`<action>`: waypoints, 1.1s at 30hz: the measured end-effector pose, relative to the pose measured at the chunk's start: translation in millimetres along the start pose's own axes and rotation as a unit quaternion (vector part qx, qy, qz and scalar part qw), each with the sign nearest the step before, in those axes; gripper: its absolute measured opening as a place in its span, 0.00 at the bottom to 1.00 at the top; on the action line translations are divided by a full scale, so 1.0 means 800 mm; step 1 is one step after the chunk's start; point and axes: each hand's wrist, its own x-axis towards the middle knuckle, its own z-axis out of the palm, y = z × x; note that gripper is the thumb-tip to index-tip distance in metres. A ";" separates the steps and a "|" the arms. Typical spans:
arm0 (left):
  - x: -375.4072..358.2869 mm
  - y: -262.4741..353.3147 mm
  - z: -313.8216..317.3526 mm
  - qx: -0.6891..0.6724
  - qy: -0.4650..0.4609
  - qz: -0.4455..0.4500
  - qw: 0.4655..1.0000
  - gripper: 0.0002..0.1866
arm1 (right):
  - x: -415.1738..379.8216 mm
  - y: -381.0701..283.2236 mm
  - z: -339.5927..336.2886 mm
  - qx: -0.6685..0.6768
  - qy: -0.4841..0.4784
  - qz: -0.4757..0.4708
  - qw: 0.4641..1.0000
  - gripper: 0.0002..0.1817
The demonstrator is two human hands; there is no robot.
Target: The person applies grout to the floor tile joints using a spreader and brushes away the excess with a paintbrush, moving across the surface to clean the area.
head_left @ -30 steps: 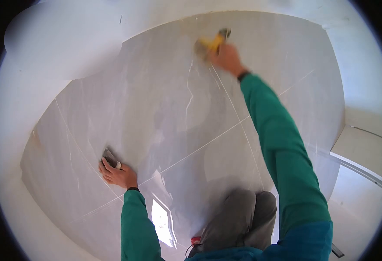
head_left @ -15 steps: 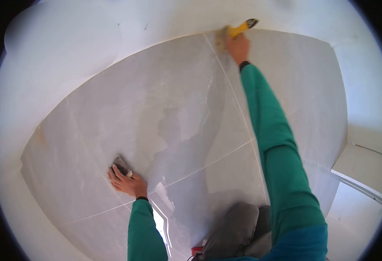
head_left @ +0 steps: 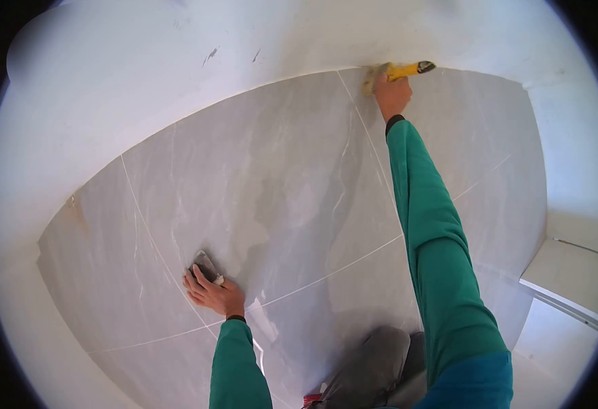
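My right hand is closed around a yellow-handled brush, reaching far out to where the grey tiled floor meets the white wall. The brush's pale bristles touch the tile near that edge, right of a white grout line. Nearer to me on the left, my left hand rests on the tiles beside another grout line. Its fingers are on a small, dark, flat tool with a grey edge; its exact kind I cannot make out.
A white wall curves around the far and left sides, with a few dark marks on it. At the right stands a pale ledge with a metal strip. My knee in grey trousers is at the bottom, near something red.
The view has shifted, so the floor and both hands appear slightly lower and further right. The brush handle now lies flatter, tipped more to the right. Both hands keep their holds.
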 end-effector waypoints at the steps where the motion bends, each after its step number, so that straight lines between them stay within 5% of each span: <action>1: 0.001 0.002 0.001 -0.004 0.001 0.000 1.000 0.31 | 0.002 0.000 0.001 0.000 0.004 -0.002 1.000 0.18; 3: 0.001 0.000 0.000 -0.002 -0.011 -0.002 1.000 0.31 | -0.019 -0.022 -0.018 0.158 -0.064 -0.042 0.985 0.19; 5: 0.001 0.004 0.000 -0.009 -0.007 0.003 1.000 0.31 | -0.071 -0.029 -0.008 0.156 -0.287 -0.111 0.939 0.19; 14: -0.003 -0.001 0.003 -0.003 0.008 0.023 1.000 0.32 | 0.045 0.073 -0.075 -0.067 -0.167 -0.173 0.968 0.21; 17: -0.006 -0.002 0.008 0.004 0.018 0.011 1.000 0.30 | -0.050 0.063 -0.129 0.186 -0.366 -0.126 0.903 0.19; 18: -0.006 -0.002 0.009 -0.012 0.014 0.029 0.999 0.30 | -0.097 0.104 -0.120 0.117 -0.390 -0.244 0.880 0.22; 19: -0.005 0.002 0.011 0.004 0.019 0.017 1.000 0.29 | -0.136 0.092 -0.155 0.148 -0.438 -0.259 0.848 0.17; 22: -0.012 -0.008 0.015 -0.011 0.028 0.028 0.999 0.26 | -0.116 0.140 -0.205 -0.003 -0.359 -0.085 0.929 0.17; 24: -0.011 -0.002 0.011 0.030 0.044 0.053 0.997 0.25 | -0.127 0.194 -0.258 0.180 -0.056 0.083 0.979 0.14; 25: -0.012 -0.004 0.011 0.042 0.049 0.049 0.997 0.25 | -0.160 0.227 -0.295 0.323 0.026 0.189 0.927 0.09; 27: -0.015 -0.002 0.014 0.055 0.053 0.048 0.996 0.25 | -0.236 0.340 -0.417 0.191 0.015 0.178 0.965 0.11; 28: -0.017 -0.005 0.014 0.067 0.050 0.054 0.995 0.25 | -0.273 0.378 -0.491 0.102 -0.034 0.284 0.953 0.10; 29: -0.016 -0.005 0.015 0.024 0.044 0.063 0.997 0.25 | -0.315 0.400 -0.547 0.027 0.055 0.314 0.947 0.12; 30: -0.013 -0.008 0.012 -0.016 0.038 0.074 0.996 0.25 | -0.357 0.414 -0.592 -0.202 0.067 0.373 0.903 0.15; 33: -0.017 -0.001 0.008 0.059 0.045 0.049 0.996 0.24 | -0.420 0.415 -0.549 -0.259 -0.060 0.328 0.907 0.15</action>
